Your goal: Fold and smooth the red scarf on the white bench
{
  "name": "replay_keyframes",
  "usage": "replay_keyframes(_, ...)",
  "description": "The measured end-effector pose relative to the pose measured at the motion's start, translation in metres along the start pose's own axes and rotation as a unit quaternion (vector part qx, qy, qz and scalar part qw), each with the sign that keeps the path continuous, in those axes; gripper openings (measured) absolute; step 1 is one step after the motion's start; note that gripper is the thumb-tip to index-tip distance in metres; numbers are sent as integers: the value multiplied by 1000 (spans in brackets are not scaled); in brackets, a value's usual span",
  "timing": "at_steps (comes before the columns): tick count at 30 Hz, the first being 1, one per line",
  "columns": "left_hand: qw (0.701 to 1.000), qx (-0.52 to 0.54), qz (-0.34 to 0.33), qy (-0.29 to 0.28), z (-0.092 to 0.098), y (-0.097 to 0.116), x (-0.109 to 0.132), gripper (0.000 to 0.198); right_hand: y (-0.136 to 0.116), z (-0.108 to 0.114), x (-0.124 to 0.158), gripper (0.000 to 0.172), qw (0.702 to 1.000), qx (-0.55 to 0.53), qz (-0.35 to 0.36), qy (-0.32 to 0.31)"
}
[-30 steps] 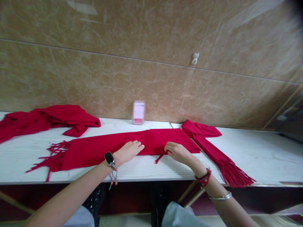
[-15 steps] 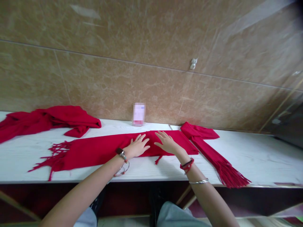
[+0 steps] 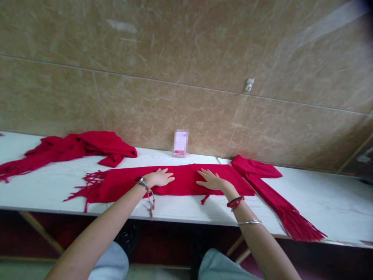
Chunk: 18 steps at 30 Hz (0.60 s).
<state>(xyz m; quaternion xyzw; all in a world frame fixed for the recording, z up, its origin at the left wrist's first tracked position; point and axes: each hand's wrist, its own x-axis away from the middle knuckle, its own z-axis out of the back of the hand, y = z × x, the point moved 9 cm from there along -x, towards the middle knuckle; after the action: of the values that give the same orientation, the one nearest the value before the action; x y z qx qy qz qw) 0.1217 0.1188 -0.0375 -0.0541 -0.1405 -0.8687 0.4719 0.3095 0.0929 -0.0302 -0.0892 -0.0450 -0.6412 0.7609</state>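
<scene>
A red scarf [image 3: 183, 181], folded into a long flat strip, lies along the white counter [image 3: 180, 208], its fringe spread at the left end. My left hand [image 3: 159, 178] rests flat on the middle of the scarf, fingers pointing right. To its right, my right hand [image 3: 212, 181] lies on the same cloth with its fingers spread. Neither hand grips the fabric. A small tuft of fringe sticks out from under the front edge, just below my right hand.
At the back left lies a crumpled red scarf [image 3: 87, 146]. Another folded red scarf [image 3: 274, 194] with a fringe is on the right. A blurred-out pinkish card or phone [image 3: 180, 144] leans on the tiled wall [image 3: 145, 105], which bears a small white cat-shaped hook [image 3: 249, 84].
My left hand has slid left along the scarf, away from my right hand, which stays on nearly the same spot of cloth. The whole view has shifted a little.
</scene>
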Motion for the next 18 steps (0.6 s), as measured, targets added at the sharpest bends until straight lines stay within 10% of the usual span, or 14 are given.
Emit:
replay_keyframes(6, 989, 6, 149, 8, 3, -78, 32, 62, -85, 28, -33, 58, 988, -48, 74, 124)
replay_keyframes(11, 991, 8, 133, 19, -8, -98, 58, 71, -161, -8, -61, 61, 983, -62, 145, 90)
replay_keyframes(18, 980, 20, 175, 97, 8, -174, 95, 56, -168, -26, -64, 57, 983, -10, 152, 105)
